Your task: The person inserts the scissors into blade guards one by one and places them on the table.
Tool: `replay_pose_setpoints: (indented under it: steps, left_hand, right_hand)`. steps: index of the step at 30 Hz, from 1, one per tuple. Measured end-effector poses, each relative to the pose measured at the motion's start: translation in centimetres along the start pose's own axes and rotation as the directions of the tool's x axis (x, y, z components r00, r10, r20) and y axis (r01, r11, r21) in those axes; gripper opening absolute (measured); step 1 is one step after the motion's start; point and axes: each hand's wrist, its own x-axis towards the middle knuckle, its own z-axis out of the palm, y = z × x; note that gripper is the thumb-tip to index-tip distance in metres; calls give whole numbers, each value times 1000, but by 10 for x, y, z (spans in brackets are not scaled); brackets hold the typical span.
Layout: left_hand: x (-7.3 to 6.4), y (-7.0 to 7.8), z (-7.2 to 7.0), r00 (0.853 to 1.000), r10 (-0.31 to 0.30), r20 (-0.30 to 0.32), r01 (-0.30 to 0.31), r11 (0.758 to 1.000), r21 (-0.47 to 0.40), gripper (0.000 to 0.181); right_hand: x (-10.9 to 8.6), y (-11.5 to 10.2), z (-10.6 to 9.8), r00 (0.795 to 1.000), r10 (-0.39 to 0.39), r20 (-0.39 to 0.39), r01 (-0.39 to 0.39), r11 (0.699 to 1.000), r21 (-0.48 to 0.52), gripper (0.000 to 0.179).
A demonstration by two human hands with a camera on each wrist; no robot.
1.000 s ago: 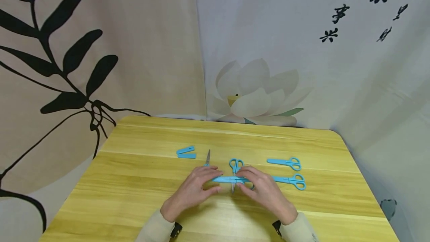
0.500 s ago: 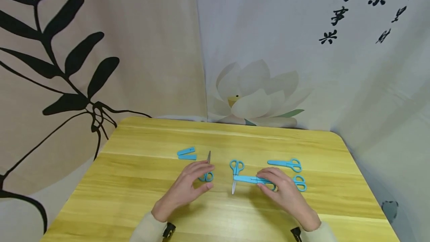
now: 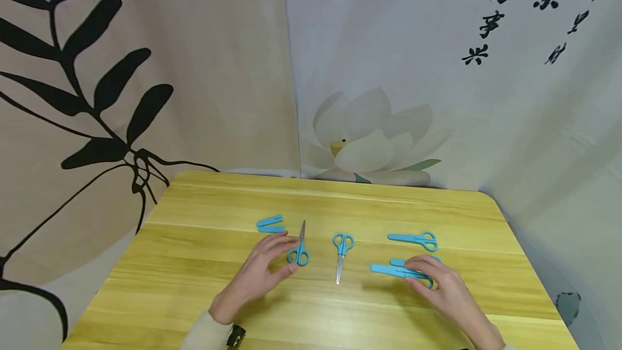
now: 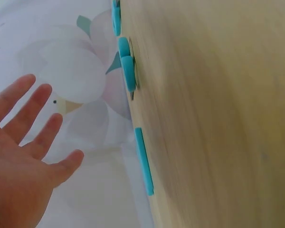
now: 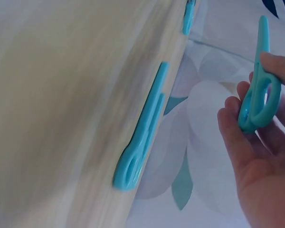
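My right hand (image 3: 449,290) pinches a pair of blue scissors (image 5: 262,45) between thumb and fingers, with a blue cover over the blades. In the head view these are above the table, overlapping another covered pair (image 3: 397,262). My left hand (image 4: 19,161) holds nothing; its fingers are spread apart. In the head view it is just left of bare-bladed scissors (image 3: 301,245), whose blades point away. More uncovered scissors (image 3: 341,251) lie mid-table, blades towards me. Two loose blue blade covers (image 3: 270,220) lie beyond my left hand.
Farther back on the right of the wooden table (image 3: 233,193) lies a covered pair of scissors (image 3: 403,237). A printed cloth (image 3: 218,69) hangs behind the table's far edge.
My right hand has carried the covered scissors rightwards, away from the uncovered pair in the middle. My left hand has drawn back left, baring the scissors beneath it.
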Motion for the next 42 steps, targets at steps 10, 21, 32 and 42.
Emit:
replay_pose_setpoints:
  steps: [10, 21, 32, 42]
  left_hand:
    - [-4, -2, -4, 1000, -4, -23, 4, 1000, 4, 41]
    - [-5, 0, -4, 999, -42, 1, 42, 999, -4, 44]
    - [-3, 3, -5, 999, -40, 18, 40, 999, -9, 47]
    - [-4, 4, -3, 999, -40, 23, 40, 999, -13, 47]
  right_hand:
    - [-25, 21, -13, 999, 37, -4, -37, 996, -76, 43]
    - [-41, 30, -19, 998, 63, 17, -60, 992, -113, 41]
    - [-43, 36, -18, 992, 85, 97, -74, 991, -115, 39]
    - [-42, 41, -15, 986, 64, 153, -45, 991, -124, 35]
